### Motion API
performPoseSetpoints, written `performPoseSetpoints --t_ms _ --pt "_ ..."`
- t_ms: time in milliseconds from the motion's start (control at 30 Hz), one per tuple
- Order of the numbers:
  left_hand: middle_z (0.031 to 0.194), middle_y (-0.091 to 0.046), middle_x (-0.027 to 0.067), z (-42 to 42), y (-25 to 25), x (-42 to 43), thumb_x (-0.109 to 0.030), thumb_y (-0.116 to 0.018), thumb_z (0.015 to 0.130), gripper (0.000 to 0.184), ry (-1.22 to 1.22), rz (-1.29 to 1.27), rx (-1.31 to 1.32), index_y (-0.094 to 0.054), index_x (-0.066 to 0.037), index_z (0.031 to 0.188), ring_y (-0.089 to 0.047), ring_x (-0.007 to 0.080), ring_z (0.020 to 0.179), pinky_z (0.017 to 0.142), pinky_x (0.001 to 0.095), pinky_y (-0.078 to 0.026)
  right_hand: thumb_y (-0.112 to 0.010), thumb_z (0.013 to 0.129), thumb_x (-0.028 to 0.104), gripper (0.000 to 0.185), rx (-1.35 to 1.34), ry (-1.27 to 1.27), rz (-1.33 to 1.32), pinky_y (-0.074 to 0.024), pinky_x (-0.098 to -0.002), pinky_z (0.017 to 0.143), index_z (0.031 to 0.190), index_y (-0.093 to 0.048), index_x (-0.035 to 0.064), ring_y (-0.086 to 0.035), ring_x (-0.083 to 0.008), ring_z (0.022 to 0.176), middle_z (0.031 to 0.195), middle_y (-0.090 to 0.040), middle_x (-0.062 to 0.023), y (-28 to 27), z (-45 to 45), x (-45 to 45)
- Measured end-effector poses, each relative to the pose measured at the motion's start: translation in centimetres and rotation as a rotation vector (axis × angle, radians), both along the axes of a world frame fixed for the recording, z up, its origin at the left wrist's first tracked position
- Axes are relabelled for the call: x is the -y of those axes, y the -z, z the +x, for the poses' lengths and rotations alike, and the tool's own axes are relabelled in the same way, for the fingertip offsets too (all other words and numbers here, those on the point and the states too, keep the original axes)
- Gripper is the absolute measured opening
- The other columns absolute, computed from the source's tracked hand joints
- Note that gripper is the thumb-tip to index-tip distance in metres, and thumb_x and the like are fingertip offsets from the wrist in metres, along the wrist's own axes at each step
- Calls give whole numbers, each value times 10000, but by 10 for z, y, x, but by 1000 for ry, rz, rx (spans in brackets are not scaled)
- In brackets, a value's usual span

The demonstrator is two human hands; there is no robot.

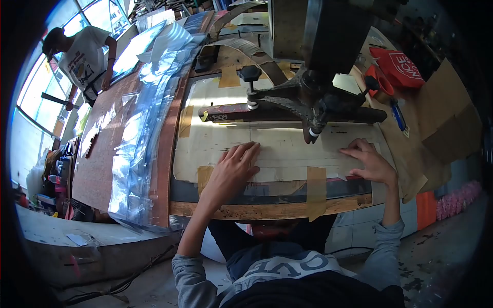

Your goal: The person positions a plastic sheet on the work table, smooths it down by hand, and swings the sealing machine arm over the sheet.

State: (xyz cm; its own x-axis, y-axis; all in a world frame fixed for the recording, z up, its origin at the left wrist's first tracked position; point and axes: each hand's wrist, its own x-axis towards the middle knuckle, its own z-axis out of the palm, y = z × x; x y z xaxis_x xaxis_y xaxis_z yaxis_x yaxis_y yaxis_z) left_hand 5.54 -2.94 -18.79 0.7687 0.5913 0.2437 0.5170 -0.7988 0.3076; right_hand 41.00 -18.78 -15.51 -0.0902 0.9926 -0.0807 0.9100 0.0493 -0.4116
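My left hand [232, 168] lies on a cream-coloured board [292, 159], fingers stretched out and pointing away from me. Whether a thin clear sheet lies under it, I cannot tell. On the board's right side rests my right hand [372, 163], its fingers apart and turned inward, with nothing visible in them. Just beyond both hands a dark metal bar [226, 114] runs crosswise, hung from a machine head [310, 84] with a black knob [249, 74]. Strips of brown tape [316, 192] hold the board at its near edge.
A stack of clear plastic sheets [138, 159] covers part of the brown board [97, 164] on my left. A person [84, 61] stands beyond it. To the right are a red bag [398, 66], a tape roll [379, 84], a blue-handled tool [398, 115] and cardboard [447, 118].
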Motion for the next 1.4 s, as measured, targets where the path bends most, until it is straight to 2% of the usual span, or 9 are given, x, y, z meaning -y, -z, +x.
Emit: performPoseSetpoints --t_ms 67,200,367,500,733,933,1033,1267,1400 --pt "1107 -545 69 12 0 2 -199 -688 831 446 55 100 19 -580 -116 1255 -523 253 1043 875 416 -424 -797 708 151 575 54 6 12 -391 -394 1009 1245 -607 76 -512 -278 1099 1102 -547 -110 5 1 2" --pt "911 -573 12 15 -13 1 -200 -711 809 290 56 -113 -77 -682 -165 1096 -536 209 996 915 388 -394 -773 731 118 476 -44 54 183 -438 -380 941 1179 -619 64 -539 -298 1037 1089 -529 -128 17 -24 -7" --pt "899 -579 -11 13 -11 3 -181 -706 807 209 101 37 -57 -677 -168 1013 -558 187 955 884 361 -379 -733 781 117 316 -210 58 203 -441 -381 908 1082 -653 58 -561 -270 997 1018 -566 -79 25 -51 -14" --pt "902 -587 -14 12 -6 7 -147 -694 806 180 113 69 -83 -661 -151 983 -585 179 897 874 358 -377 -712 763 69 206 9 -10 394 -458 -354 814 967 -695 60 -580 -225 932 891 -583 -41 27 -58 -9" --pt "1012 -565 15 4 -2 34 -117 -637 773 357 129 250 -91 -625 -122 1130 -588 183 942 752 331 -467 -659 748 59 225 332 -45 653 -492 -346 726 962 -724 81 -614 -193 823 879 -653 -22 37 -65 10" --pt "1184 -582 51 -11 7 47 -111 -622 778 551 95 183 -80 -552 -108 1325 -583 207 1082 877 351 -507 -634 784 91 292 496 -53 645 -529 -348 817 1064 -716 88 -648 -186 961 1051 -694 -35 44 -56 27" --pt "1271 -588 74 -16 1 52 -111 -633 798 539 79 33 -79 -560 -102 1331 -578 284 1163 976 434 -499 -604 817 85 345 509 -29 545 -514 -382 921 1153 -683 98 -624 -201 1103 1173 -671 -43 46 -51 41" --pt "1541 -326 82 -37 -6 56 -492 -711 743 903 99 -157 -278 -356 -105 1478 -233 303 1452 1180 511 -179 -574 876 124 435 425 19 244 -351 -485 1111 1311 -584 106 -451 -242 1343 1384 -547 -72 39 -45 73" --pt "1540 -333 80 -39 -9 56 -428 -698 794 818 102 -174 -261 -368 -117 1475 -244 301 1449 1179 501 -189 -585 912 318 502 241 141 225 -299 -509 1131 1366 -533 110 -402 -269 1374 1409 -518 -92 38 -45 88"
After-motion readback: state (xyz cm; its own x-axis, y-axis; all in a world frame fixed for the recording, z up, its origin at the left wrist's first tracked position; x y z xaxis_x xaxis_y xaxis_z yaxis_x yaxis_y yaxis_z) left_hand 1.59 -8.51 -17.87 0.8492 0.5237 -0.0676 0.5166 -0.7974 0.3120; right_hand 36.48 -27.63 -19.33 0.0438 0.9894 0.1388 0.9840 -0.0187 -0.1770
